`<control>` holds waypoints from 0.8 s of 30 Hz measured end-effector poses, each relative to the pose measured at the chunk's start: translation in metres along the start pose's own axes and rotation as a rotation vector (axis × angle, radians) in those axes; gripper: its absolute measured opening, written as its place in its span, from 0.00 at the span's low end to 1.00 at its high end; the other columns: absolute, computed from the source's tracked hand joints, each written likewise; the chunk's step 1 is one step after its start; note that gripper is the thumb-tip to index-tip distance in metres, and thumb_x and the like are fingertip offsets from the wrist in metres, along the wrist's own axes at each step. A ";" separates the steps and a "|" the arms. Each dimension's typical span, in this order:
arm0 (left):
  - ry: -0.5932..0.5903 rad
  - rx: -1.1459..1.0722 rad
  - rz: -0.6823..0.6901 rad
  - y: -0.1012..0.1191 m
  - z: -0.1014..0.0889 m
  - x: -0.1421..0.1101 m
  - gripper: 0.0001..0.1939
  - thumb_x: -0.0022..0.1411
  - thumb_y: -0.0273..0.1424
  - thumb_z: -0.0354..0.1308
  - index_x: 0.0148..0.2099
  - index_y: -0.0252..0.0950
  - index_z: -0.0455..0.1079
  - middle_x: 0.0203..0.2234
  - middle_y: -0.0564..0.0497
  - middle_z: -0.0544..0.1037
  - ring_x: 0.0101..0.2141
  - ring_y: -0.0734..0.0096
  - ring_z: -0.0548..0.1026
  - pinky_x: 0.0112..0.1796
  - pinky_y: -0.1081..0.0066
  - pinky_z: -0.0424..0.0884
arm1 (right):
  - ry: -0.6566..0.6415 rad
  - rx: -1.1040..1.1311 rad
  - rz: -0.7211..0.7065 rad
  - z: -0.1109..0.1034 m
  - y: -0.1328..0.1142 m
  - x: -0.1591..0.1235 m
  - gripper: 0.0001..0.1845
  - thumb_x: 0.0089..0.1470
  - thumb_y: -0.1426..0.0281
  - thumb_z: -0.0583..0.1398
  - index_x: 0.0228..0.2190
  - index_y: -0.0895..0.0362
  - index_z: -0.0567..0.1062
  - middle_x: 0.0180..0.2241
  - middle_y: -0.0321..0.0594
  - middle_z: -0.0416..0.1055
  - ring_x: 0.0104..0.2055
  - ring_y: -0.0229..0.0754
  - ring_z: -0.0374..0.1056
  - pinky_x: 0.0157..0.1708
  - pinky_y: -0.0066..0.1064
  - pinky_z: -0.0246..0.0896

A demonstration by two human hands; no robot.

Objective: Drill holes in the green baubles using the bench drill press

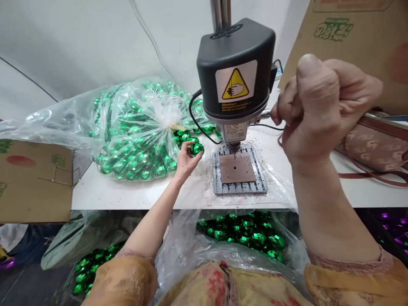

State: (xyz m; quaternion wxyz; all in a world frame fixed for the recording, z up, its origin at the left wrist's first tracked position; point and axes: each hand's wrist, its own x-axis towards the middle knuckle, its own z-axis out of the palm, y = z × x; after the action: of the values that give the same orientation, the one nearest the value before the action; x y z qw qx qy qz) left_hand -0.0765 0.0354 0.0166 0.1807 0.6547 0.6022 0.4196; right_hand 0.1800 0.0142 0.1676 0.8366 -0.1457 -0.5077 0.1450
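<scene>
Ball [198, 148] sits mid-frame, pinched in the left hand [185, 161], probably for easy turning. Right hand [318, 110], upper right, is curled closed beside the lever [265, 114]; can't tell if it's gripping it. Brown pad [244, 175] likely shields the metal base [217, 180].

Silver metal column [221, 15] cut off above. Fine print on white warning label [236, 81] too small. Silver metal lever's [265, 114] end hidden by right fist [321, 104]. Shiny purple balls [395, 225] below white worktop's [121, 193] front right corner cropped.
</scene>
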 end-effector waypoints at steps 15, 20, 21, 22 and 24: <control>-0.274 -0.469 -0.077 0.039 0.063 -0.042 0.26 0.56 0.43 0.69 0.53 0.37 0.72 0.41 0.47 0.80 0.39 0.68 0.77 0.40 0.68 0.74 | -0.050 0.005 0.028 -0.004 0.000 -0.003 0.30 0.56 0.61 0.64 0.14 0.57 0.54 0.12 0.28 0.47 0.15 0.27 0.46 0.16 0.29 0.37; -0.271 -0.292 0.063 0.050 0.061 -0.044 0.24 0.56 0.39 0.69 0.53 0.38 0.74 0.43 0.46 0.78 0.39 0.67 0.75 0.38 0.68 0.72 | -0.056 -0.047 0.034 -0.007 0.003 -0.005 0.29 0.59 0.60 0.62 0.16 0.56 0.53 0.13 0.29 0.47 0.16 0.27 0.46 0.17 0.28 0.39; -0.276 -0.265 0.094 0.052 0.061 -0.044 0.23 0.56 0.39 0.69 0.53 0.38 0.74 0.43 0.46 0.77 0.40 0.66 0.75 0.38 0.68 0.72 | -0.059 -0.067 0.047 -0.008 0.002 -0.006 0.29 0.59 0.60 0.61 0.16 0.56 0.53 0.14 0.29 0.47 0.16 0.27 0.46 0.17 0.28 0.39; -0.281 -0.244 0.119 0.054 0.063 -0.045 0.23 0.55 0.38 0.70 0.52 0.38 0.74 0.44 0.46 0.77 0.41 0.65 0.75 0.39 0.67 0.72 | -0.060 -0.090 0.063 -0.008 0.001 -0.006 0.30 0.59 0.59 0.61 0.16 0.56 0.53 0.14 0.29 0.46 0.16 0.27 0.46 0.17 0.28 0.40; -0.265 -0.236 0.123 0.057 0.067 -0.047 0.24 0.54 0.36 0.71 0.52 0.38 0.73 0.43 0.46 0.76 0.42 0.64 0.75 0.41 0.66 0.73 | -0.062 -0.117 0.086 -0.008 -0.001 -0.007 0.30 0.59 0.58 0.61 0.16 0.56 0.52 0.14 0.30 0.46 0.17 0.28 0.46 0.18 0.28 0.40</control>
State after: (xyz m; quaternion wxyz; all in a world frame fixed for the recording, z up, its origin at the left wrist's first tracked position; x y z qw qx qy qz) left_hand 0.0147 -0.0031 0.0040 0.3079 0.7143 0.4784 0.4076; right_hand 0.1840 0.0099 0.1591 0.8035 -0.2114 -0.5343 0.1556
